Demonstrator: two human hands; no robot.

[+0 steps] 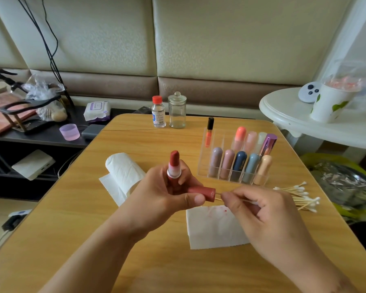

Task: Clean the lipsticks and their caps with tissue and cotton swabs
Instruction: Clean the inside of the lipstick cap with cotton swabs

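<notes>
Head view: the left hand [167, 193] grips an upright lipstick [174, 166] and its sideways cap [202, 193], mouth facing the right hand [260, 210], which pinches a cotton swab [244, 200] lengthwise at it.

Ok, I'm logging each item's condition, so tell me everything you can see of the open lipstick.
The open lipstick stands upright in the left hand, its fingers curled round the reddish base. A silver ring tops a pale pink inner sleeve; the brick-red bullet is wound out, its tip slanted. It is uncapped, above the wooden table.
</notes>
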